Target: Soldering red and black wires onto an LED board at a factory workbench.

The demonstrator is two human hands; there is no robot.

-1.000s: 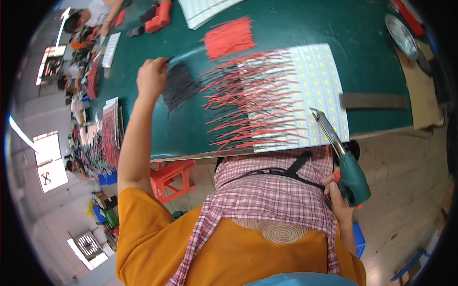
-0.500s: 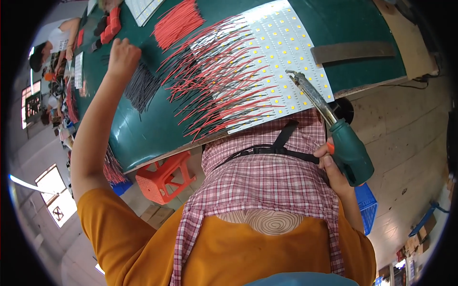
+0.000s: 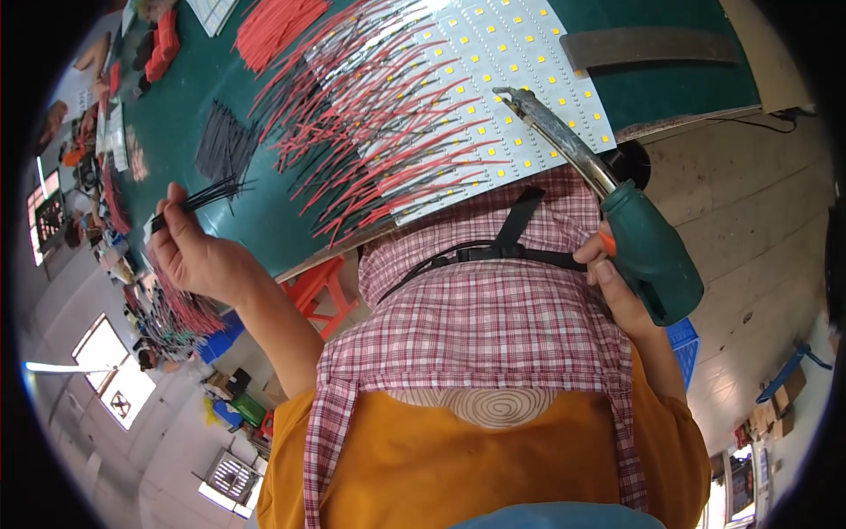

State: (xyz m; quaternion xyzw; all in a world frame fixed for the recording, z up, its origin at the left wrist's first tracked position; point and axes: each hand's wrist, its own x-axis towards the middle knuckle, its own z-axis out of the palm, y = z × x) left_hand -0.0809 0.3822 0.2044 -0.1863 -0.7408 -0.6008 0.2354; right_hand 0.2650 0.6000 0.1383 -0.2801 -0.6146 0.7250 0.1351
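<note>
The left hand [image 3: 196, 256] is closed around a small bunch of black wires [image 3: 211, 191], fingers and thumb pinched together on one end so the loose ends fan out toward the green mat [image 3: 185, 115]. The hand sits just over the near edge of that mat, to the left of the white LED panel [image 3: 493, 97]. Farther onto the mat from the hand lies a loose pile of black wires [image 3: 225, 145], and beyond that, near the mat's far side, a heap of red wires [image 3: 278, 31].

The right hand [image 3: 617, 286] is wrapped tight around the green handle of a soldering gun [image 3: 634, 234] — the fingers are clamped on the grip, one fingertip by the orange trigger. The gun's metal barrel slants up and left, its tip hanging over the near right part of the LED panel; whether it touches the panel cannot be told.

Rows of red and black leads [image 3: 370, 132] lie across the left half of the panel, spilling off its near edge onto the mat. A grey flat bar [image 3: 652, 44] rests on the mat to the right of the panel. Below the mat's near edge an orange stool [image 3: 322, 286] shows beside the person's plaid apron [image 3: 485, 326]
</note>
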